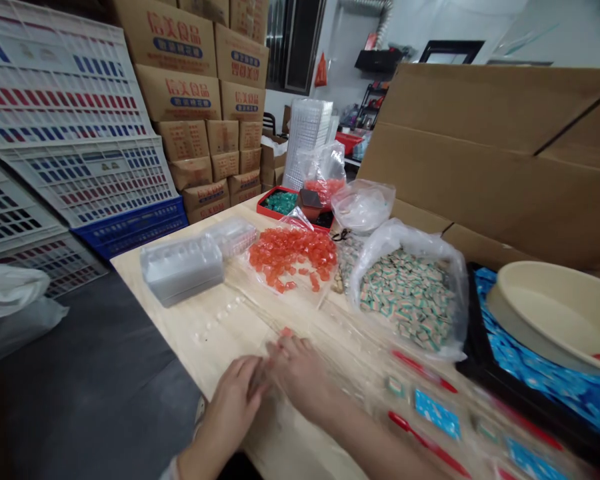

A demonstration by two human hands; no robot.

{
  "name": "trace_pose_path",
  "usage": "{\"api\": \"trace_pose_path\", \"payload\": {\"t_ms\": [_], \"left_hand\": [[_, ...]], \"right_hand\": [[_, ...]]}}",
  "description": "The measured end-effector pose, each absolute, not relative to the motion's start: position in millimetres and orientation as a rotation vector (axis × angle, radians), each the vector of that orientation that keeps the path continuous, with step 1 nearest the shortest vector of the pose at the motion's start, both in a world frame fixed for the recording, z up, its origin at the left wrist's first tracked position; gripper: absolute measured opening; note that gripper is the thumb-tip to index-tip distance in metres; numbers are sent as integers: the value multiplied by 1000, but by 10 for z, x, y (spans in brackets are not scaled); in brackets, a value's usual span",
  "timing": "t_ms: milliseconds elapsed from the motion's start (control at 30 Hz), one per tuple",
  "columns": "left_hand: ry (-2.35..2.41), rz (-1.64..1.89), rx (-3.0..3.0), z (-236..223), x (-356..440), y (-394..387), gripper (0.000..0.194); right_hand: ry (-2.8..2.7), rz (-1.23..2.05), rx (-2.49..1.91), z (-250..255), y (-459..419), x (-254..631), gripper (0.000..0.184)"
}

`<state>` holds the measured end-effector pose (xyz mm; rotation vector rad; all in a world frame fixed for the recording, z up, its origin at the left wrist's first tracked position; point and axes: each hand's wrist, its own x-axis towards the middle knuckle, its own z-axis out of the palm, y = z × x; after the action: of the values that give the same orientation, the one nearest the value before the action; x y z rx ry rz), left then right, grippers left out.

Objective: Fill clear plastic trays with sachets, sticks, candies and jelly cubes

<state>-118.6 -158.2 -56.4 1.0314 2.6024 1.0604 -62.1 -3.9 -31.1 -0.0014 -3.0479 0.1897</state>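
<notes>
Left grip [236, 390] is curling beside the right grip [297, 370] over the bench [173, 337]; blur is hiding whether either is holding anything. One red piece [286, 331] is showing just past the right grip, and a red heap [293, 253] is lying farther back, between clear trays [183, 270] and a bag [375, 250] of packets [407, 300].

The single view looks out from the person's head, facing forward and down across the worktop [205, 353]. The left hand [233, 397] and right hand [300, 373] lie nearest to it, low in the middle of the frame. Beyond them it reaches to stacked cartons [180, 40] and the wall [345, 73]. The field is wide (the crates [110, 170] slant at the left edge), taking in floor [105, 393] to the left and a cardboard panel [480, 120] to the right.
</notes>
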Motion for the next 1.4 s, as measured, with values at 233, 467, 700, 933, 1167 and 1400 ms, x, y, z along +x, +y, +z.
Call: {"api": "trace_pose_path", "payload": {"t_ms": [233, 467, 700, 933, 1167, 1400], "left_hand": [[2796, 861, 1049, -152, -2351, -522, 19], [2705, 1025, 1014, -462, -2572, -282, 10], [2393, 1399, 902, -407, -2296, -363, 25], [1808, 1721, 647, -268, -1733, -563, 22], [1789, 1786, 471, -178, -1359, -955, 15], [1860, 1723, 494, -268, -1260, -1245, 15]], "right_hand": [[-2951, 657, -468, -310, 834, -1490, 31], [-2752, 1042, -563, -677, 1086, -1704, 22], [-2179, 1837, -650, -435, 920, -1417, 27], [-1571, 2431, -682, -176, 489, -986, 23], [-1355, 2563, -733, -138, 175, -523, 14], [-1373, 2630, -670, -37, -163, -302, 29]]}}
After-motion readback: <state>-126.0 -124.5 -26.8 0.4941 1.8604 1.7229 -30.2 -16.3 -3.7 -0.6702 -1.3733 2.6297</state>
